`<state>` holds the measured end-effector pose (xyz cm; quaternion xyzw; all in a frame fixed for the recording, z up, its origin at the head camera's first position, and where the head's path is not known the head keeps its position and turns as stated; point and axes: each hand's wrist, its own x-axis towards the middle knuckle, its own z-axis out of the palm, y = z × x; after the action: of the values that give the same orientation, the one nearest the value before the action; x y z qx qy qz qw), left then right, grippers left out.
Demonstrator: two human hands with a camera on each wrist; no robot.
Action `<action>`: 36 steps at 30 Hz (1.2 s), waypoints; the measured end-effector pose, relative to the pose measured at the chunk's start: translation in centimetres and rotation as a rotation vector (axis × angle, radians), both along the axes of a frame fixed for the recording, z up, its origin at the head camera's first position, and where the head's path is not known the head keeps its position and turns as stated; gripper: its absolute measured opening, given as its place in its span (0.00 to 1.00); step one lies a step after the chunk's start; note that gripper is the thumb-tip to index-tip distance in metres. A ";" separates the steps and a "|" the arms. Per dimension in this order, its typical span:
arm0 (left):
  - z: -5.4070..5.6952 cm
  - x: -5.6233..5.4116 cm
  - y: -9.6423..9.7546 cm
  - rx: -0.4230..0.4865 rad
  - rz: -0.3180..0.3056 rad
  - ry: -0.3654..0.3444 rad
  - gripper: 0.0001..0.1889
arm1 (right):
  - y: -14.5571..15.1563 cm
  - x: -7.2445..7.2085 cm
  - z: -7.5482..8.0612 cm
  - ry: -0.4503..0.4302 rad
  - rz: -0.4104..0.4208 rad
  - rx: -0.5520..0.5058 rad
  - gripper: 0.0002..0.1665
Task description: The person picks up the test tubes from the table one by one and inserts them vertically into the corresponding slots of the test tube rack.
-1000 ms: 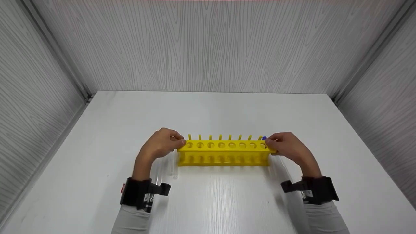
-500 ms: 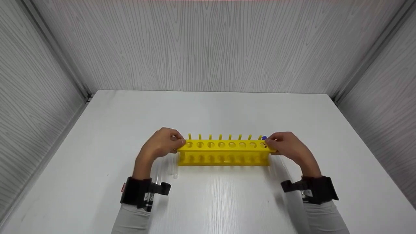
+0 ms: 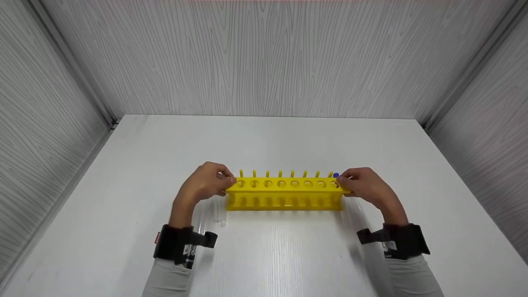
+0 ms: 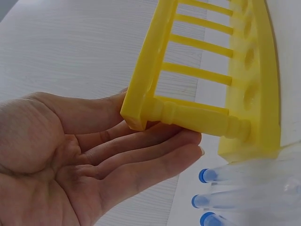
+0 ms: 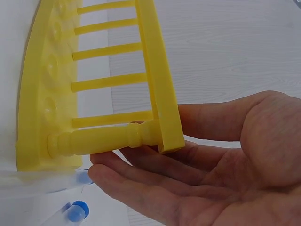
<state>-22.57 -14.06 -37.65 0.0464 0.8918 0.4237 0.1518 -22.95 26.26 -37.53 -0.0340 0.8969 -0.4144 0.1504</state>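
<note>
The white counter (image 3: 284, 255) is bordered at the back and sides by grey wood-grained walls (image 3: 264, 57). A yellow test-tube rack (image 3: 288, 191) is positioned crosswise near the counter's middle. Its left end is pinched at the top plate by the left grip (image 3: 206, 180); its right end is pinched likewise by the right grip (image 3: 365, 185). Blue-capped tubes (image 4: 225, 201) are located just beside each end.
</note>
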 end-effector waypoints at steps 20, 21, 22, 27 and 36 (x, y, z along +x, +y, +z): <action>-0.1 -0.1 -0.1 0.004 -0.015 0.004 0.14 | 0.0 0.0 -0.1 0.004 0.005 0.025 0.23; 0.0 -0.1 -0.1 0.005 -0.013 0.002 0.14 | 0.0 0.0 -0.1 0.003 0.005 0.027 0.23; 0.0 -0.1 -0.1 0.005 -0.009 0.000 0.14 | 0.0 0.0 -0.1 0.003 0.006 0.028 0.23; -0.1 -0.1 -0.1 0.007 -0.012 0.002 0.14 | 0.0 0.0 0.0 0.008 0.013 0.032 0.23; -0.1 -0.2 -0.2 -0.003 -0.017 -0.001 0.14 | 0.1 0.1 0.2 0.022 0.015 0.061 0.23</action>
<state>-22.74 -14.22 -37.75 0.0534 0.8920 0.4209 0.1560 -22.87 26.36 -37.32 -0.0404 0.9105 -0.3853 0.1447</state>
